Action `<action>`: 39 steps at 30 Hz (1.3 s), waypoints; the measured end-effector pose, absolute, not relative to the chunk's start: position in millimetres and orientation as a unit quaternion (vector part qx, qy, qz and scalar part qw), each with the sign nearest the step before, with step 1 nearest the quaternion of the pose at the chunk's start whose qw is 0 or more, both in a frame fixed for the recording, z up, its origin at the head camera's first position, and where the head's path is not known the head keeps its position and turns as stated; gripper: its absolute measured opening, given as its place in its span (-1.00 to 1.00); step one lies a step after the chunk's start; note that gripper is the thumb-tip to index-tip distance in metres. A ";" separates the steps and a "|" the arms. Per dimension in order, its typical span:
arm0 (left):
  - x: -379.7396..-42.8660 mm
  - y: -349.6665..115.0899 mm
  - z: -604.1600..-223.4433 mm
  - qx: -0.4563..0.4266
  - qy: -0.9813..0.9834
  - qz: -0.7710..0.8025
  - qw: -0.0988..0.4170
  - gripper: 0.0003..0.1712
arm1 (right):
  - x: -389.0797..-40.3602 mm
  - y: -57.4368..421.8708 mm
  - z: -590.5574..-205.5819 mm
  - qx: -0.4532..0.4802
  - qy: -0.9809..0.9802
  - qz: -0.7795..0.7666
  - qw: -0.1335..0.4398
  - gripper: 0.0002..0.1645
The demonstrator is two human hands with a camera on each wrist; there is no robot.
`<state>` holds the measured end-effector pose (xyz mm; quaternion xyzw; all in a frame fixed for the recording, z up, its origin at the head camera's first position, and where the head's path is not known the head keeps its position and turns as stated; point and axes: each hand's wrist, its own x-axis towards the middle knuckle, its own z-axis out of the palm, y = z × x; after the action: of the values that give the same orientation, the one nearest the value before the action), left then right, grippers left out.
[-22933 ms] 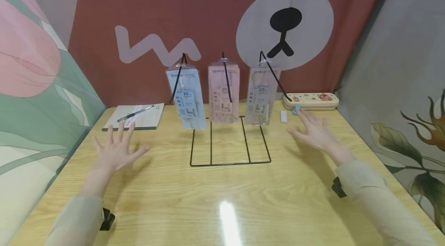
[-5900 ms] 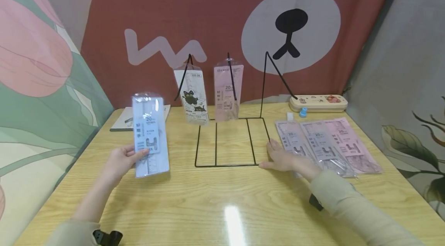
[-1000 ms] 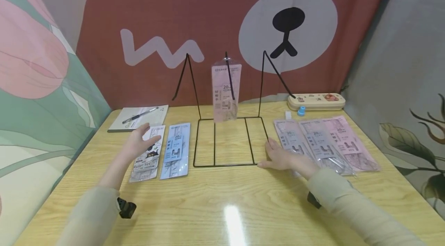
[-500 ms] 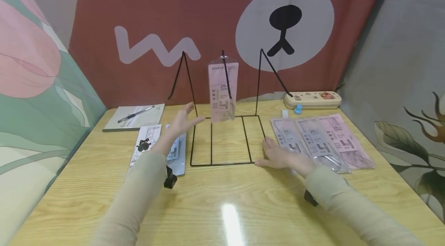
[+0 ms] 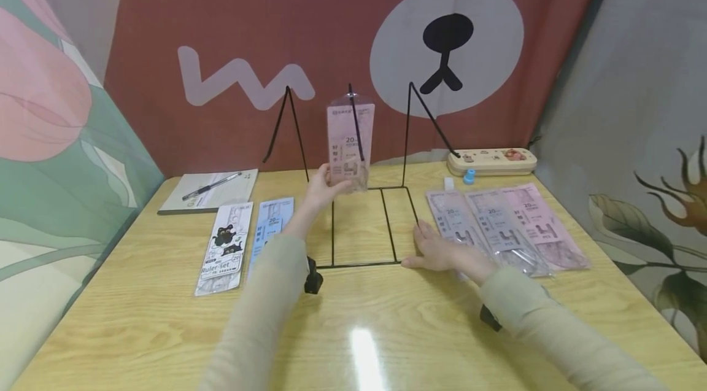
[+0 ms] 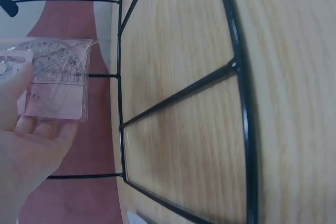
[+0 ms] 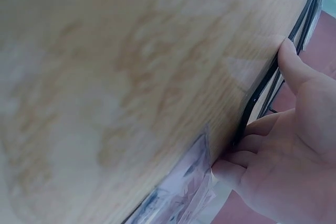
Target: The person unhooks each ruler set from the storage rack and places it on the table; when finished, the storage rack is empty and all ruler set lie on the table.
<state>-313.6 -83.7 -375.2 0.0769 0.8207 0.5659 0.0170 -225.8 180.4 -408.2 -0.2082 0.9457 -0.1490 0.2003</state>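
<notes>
My left hand (image 5: 326, 187) grips the lower part of a pink ruler set packet (image 5: 349, 133), thumb in front and fingers behind. The packet still hangs from the middle hook of the black wire display rack (image 5: 385, 219). In the left wrist view, clear plastic rulers show through the end of the packet (image 6: 60, 80). My right hand (image 5: 436, 248) holds the rack's front right corner, thumb on the front wire and fingers at the side wire (image 7: 254, 98). The rack's left and right hooks carry nothing. My left forearm hides part of the rack's base.
Left of the rack lie a white cat-print ruler set (image 5: 225, 243) and a blue one (image 5: 272, 219). Several packets (image 5: 499, 225) overlap at right, partly under my right forearm. Behind are a notebook (image 5: 171, 194) with a pen (image 5: 212, 185), a blue cap-like piece (image 5: 469, 177) and a pencil case (image 5: 491, 161).
My left hand has moved right from over the white packet to the middle hook and taken hold of the pink ruler set. My right hand stays on the rack's corner.
</notes>
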 end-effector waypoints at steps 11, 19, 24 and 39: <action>-291.1 -88.4 -379.0 0.102 0.842 0.529 0.001 -0.69 | -229.4 181.8 -408.8 -0.203 0.947 -0.140 0.205 0.14; -261.4 -91.5 -384.7 0.152 0.836 0.527 0.019 -0.76 | -229.3 185.0 -409.1 -0.204 0.947 -0.141 0.202 0.13; -236.0 -92.1 -388.2 0.174 0.816 0.549 0.049 -0.76 | -228.1 185.0 -407.9 -0.208 0.946 -0.146 0.201 0.12; -150.0 -137.1 -385.9 0.286 0.783 0.551 0.039 -0.75 | -226.6 182.3 -406.0 -0.212 0.944 -0.152 0.203 0.10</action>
<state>-150.0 -137.1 -385.9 0.2859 0.7832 0.5508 0.0388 -226.6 182.3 -406.0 -0.2117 0.9439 -0.1522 0.2028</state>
